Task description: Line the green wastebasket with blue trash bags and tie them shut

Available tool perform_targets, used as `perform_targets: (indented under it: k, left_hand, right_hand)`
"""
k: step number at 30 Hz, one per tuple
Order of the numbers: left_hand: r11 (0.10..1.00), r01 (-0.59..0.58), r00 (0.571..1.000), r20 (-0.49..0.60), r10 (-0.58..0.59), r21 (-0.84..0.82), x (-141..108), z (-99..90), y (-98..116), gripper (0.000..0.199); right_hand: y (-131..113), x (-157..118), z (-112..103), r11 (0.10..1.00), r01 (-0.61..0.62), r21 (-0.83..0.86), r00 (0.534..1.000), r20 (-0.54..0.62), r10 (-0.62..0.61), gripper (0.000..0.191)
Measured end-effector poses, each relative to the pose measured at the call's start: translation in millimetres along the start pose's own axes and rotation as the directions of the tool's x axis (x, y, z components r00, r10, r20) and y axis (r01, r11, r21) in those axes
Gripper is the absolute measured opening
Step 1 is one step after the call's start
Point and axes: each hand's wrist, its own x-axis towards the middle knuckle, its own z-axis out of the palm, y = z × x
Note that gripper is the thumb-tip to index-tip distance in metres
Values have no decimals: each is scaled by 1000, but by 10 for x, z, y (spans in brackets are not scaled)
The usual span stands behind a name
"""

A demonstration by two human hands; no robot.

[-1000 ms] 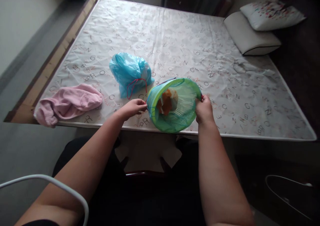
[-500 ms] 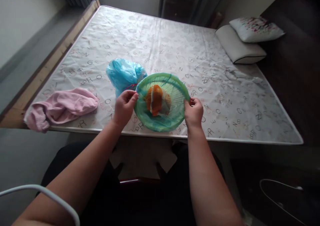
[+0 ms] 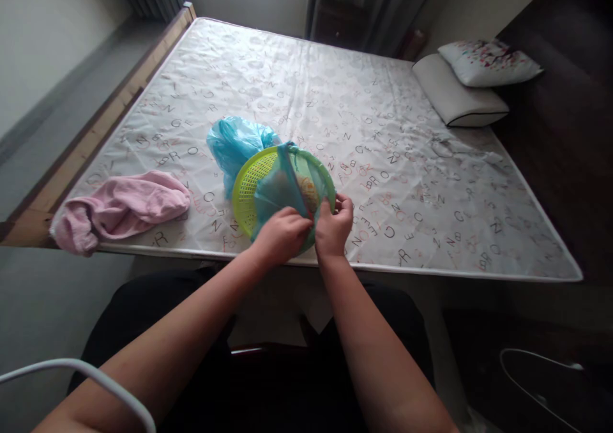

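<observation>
A lime-green plastic basket (image 3: 246,187) with a perforated wall is at the front edge of the mattress. Part of it lies under a thin, see-through blue-green plastic cover (image 3: 276,197), whose folded-back edge leaves the basket's left side bare. A tan, ridged item (image 3: 308,191) shows inside on the right; its kind is unclear. My left hand (image 3: 283,234) is closed on the cover near the basket's front. Close by, my right hand (image 3: 334,224) pinches the cover at the basket's right rim. Behind the basket sits a crumpled blue plastic bag (image 3: 238,142).
The letter-printed mattress (image 3: 421,184) has a wooden bed rail (image 3: 138,94) along its left. A pink cloth (image 3: 127,206) lies at the left front. Two pillows, one a patterned pillow (image 3: 488,64), are at the far right. A white cable (image 3: 90,369) crosses my left forearm.
My left hand has drawn the cover from the basket's left rim toward the right, baring that side. My right hand has shifted left with the rim. The orange item seen before is now hidden.
</observation>
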Motion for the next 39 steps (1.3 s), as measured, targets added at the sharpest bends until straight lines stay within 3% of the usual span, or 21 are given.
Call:
perform_targets:
  k: [2, 5, 8, 12, 16, 19, 21, 25, 28, 30, 33, 36, 39]
  left_hand:
    - [989, 38, 997, 77, -27, -144, -6, 37, 75, 15]
    - [906, 230, 971, 22, -238, -357, 15, -69, 26, 15]
    - [702, 327, 861, -107, -497, -632, 79, -330, -180, 18]
    - [468, 111, 677, -278, -681, -877, 165, -702, -504, 23]
    - [400, 24, 591, -309, -745, -916, 189, -911, -732, 23]
    - [378, -3, 520, -324, -790, -926, 178, -947, -818, 18]
    - [339, -10, 539, -291, -791, -941, 166, -934, -835, 16]
    - [194, 45, 654, -117, -747, -980, 148, -852, -799, 17]
    - [169, 166, 681, -11, -732, -971, 154, -765, -741, 28]
    - [221, 295, 715, 62, -696, -930, 153, -711, -697, 34]
    - [370, 535, 767, 254, -589, -759, 131, -661, -626, 32]
    - [502, 672, 740, 465, -486, -545, 102, -665, -561, 28]
    - [606, 697, 692, 579, -430, -383, 88, -694, -520, 29]
  right_hand:
    - [-14, -4, 16, 1000, -6, 9, 999, 47, 5, 30]
    - [42, 172, -35, 995, -73, 61, 993, 94, 67, 34]
    - [166, 484, -151, 940, -241, 241, 968, 122, 218, 38]
    - [237, 805, -340, 772, -477, 420, 879, 231, 417, 34]
    - [129, 887, -481, 697, -561, 447, 826, 247, 507, 29]
    - [45, 862, -505, 732, -547, 406, 836, 230, 498, 27]
    - [30, 826, -479, 789, -522, 324, 852, 241, 465, 26]
    - [74, 729, -366, 849, -484, 210, 857, 311, 412, 21]
    - [102, 677, -286, 846, -468, 255, 850, 390, 353, 28]
    - [104, 669, -260, 846, -443, 297, 863, 395, 314, 31]
    - [96, 692, -264, 827, -445, 344, 872, 378, 311, 30]
    - [90, 712, -281, 793, -485, 368, 861, 359, 360, 31]
    - [91, 705, -285, 786, -501, 361, 852, 362, 377, 33]
